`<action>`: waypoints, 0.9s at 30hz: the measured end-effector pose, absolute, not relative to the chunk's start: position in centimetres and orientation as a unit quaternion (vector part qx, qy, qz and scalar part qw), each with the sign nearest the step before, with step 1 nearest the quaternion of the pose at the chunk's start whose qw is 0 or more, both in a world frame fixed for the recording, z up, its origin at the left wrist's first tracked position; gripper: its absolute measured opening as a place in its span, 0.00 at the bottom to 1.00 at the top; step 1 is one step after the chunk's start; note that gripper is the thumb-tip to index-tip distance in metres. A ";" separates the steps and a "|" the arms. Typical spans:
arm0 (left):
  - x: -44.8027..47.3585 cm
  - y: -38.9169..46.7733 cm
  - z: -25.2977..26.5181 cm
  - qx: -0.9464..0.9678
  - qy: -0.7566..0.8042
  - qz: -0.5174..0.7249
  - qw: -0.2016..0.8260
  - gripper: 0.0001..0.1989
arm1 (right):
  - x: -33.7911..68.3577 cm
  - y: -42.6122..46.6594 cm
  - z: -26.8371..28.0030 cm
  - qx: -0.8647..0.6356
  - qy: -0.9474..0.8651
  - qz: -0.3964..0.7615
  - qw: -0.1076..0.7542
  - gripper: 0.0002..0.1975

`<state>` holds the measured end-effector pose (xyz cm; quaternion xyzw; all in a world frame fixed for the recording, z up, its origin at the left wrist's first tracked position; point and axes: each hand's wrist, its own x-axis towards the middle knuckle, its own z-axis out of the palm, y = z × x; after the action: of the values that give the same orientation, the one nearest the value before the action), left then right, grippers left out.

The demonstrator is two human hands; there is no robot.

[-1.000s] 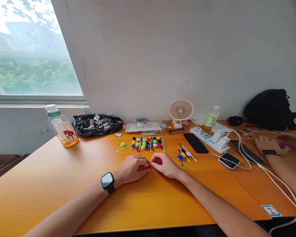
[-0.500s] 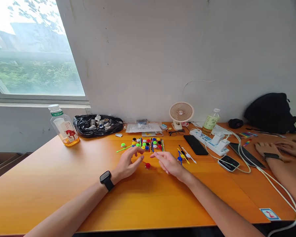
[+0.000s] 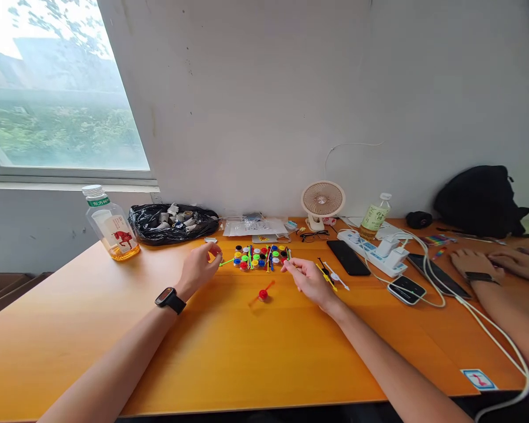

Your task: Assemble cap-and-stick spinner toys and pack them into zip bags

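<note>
Red spinner [image 3: 263,295] — untouched | left hand [image 3: 198,270], right hand [image 3: 312,283] apart | grips — can't tell

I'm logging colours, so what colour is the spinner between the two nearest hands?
The spinner is red, seen best in the head view.

1. Red spinner [image 3: 263,295]: on table [image 3: 255,364], between the hands, nearer the wearer; arms blurred.
2. Left hand [image 3: 199,271]: fingers curled beside green arrow [image 3: 227,262]; contact unclear.
3. Right hand [image 3: 309,282]: fingertips near right end of coloured caps [image 3: 263,262]; grip unclear.
4. Caps: just beyond and between hands.
5. Phone [image 3: 348,257]: right of right hand.
6. Bottle [image 3: 113,230]: well left of left hand.
</note>
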<state>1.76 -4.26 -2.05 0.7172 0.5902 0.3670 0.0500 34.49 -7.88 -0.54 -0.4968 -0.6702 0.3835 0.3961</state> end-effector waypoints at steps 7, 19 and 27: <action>1.2 -4.2 -2.1 0.753 0.615 0.234 0.007 0.08 | 34.6 -7.8 -0.3 -0.479 -0.681 0.396 0.387 0.25; 1.2 -4.3 -1.8 0.768 0.607 0.204 -0.005 0.08 | 34.4 -8.0 -0.5 -0.465 -0.709 0.395 0.354 0.24; 0.0 -4.5 -0.4 0.800 0.556 0.216 0.064 0.06 | 34.5 -8.0 -0.5 -0.457 -0.726 0.384 0.340 0.22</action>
<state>0.03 -4.55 -0.44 0.8000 0.5560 0.2159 0.0643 34.49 -7.99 -0.53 -0.4574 -0.7264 0.3837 0.3404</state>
